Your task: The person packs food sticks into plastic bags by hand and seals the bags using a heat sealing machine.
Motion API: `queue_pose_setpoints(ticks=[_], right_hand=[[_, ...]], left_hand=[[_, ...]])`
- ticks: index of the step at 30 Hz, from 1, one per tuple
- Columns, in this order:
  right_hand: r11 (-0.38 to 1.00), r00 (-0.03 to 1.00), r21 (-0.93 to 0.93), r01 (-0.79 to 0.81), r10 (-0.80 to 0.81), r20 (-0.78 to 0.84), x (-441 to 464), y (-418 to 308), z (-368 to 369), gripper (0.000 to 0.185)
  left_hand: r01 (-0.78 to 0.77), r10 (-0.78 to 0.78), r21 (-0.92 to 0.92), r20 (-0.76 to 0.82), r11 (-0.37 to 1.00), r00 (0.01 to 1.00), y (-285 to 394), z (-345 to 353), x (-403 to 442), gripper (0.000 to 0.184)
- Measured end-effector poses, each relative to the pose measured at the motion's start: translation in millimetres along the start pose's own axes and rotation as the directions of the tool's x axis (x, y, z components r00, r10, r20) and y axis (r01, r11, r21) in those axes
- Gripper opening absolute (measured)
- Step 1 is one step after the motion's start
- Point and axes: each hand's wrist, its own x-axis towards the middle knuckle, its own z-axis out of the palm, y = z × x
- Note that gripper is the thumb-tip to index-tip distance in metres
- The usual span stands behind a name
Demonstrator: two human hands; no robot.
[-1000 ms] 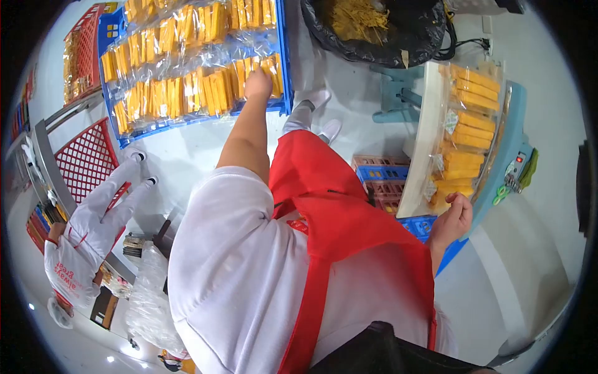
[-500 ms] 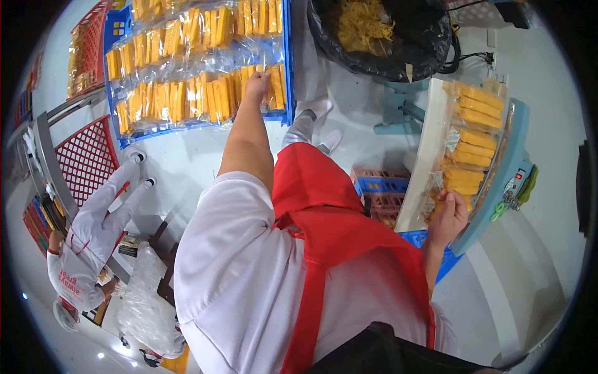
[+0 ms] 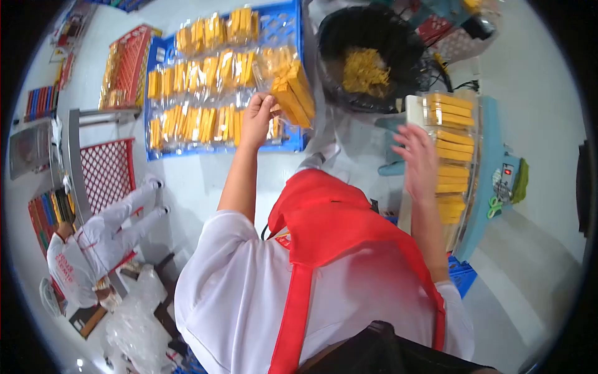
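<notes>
My left hand (image 3: 255,118) is closed on the edge of a clear plastic packet of yellow sticks (image 3: 293,96), holding it tilted over the right side of a blue crate (image 3: 277,28). Rows of similar packets (image 3: 208,68) lie in that crate. Off to the right, my right hand (image 3: 417,156) is raised with its fingers apart and nothing in it, slightly blurred. It is beside a row of packets of yellow sticks (image 3: 451,146) that rests along a pale blue machine (image 3: 489,137).
A bin lined with a black bag (image 3: 336,37) holds yellow scraps (image 3: 366,71). Green-handled scissors (image 3: 494,207) hang by a small red-lit switch box (image 3: 507,171). At left, another person in white (image 3: 87,249) works near red crates (image 3: 109,174) and clear plastic bags (image 3: 137,318).
My left hand has lifted a packet from the crate's front row. My right hand has left the packets at the machine, moving forward and opening. The view has shifted.
</notes>
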Motion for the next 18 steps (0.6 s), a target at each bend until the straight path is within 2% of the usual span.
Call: queue_pose_setpoints(ticks=[2, 4, 5, 7, 10, 11, 13, 14, 16, 18], right_hand=[[0.969, 0.984, 0.174, -0.178, 0.171, 0.054, 26, 1, 21, 0.048], [0.759, 0.856, 0.396, -0.517, 0.464, 0.228, 44, -8, 30, 0.058], [0.779, 0.881, 0.411, -0.473, 0.423, 0.213, 44, -16, 31, 0.058], [0.694, 0.816, 0.505, -0.513, 0.211, 0.538, 42, -31, 31, 0.063], [0.707, 0.873, 0.585, -0.398, 0.097, 0.478, 33, -54, 18, 0.057], [0.71, 0.888, 0.6, -0.367, 0.077, 0.453, 25, -62, 13, 0.057], [0.699, 0.9, 0.641, -0.316, 0.007, 0.436, 11, -76, 4, 0.056], [0.698, 0.91, 0.652, -0.295, -0.001, 0.414, 6, -78, -1, 0.056], [0.754, 0.955, 0.626, -0.2, 0.007, 0.297, -2, -79, -8, 0.055], [0.758, 0.963, 0.634, -0.155, -0.028, 0.268, -10, -80, -15, 0.054]], left_hand=[[-0.114, 0.145, -0.191, 0.156, 0.975, 0.977, 53, 32, -4, 0.009], [-0.179, 0.236, -0.228, 0.255, 0.957, 0.938, 87, 63, -4, 0.008], [-0.213, 0.289, -0.255, 0.313, 0.943, 0.904, 102, 79, -5, 0.007], [-0.274, 0.386, -0.311, 0.396, 0.91, 0.833, 125, 111, -11, 0.006], [-0.436, 0.523, -0.292, 0.549, 0.851, 0.652, 144, 147, -22, 0.007], [-0.431, 0.524, -0.303, 0.574, 0.85, 0.63, 148, 157, -27, 0.007], [-0.409, 0.572, -0.404, 0.632, 0.819, 0.523, 154, 173, -36, 0.007], [-0.442, 0.582, -0.387, 0.635, 0.809, 0.508, 155, 179, -40, 0.007], [-0.416, 0.572, -0.402, 0.674, 0.815, 0.468, 154, 189, -42, 0.006], [-0.405, 0.562, -0.404, 0.697, 0.82, 0.445, 158, 200, -49, 0.006]])
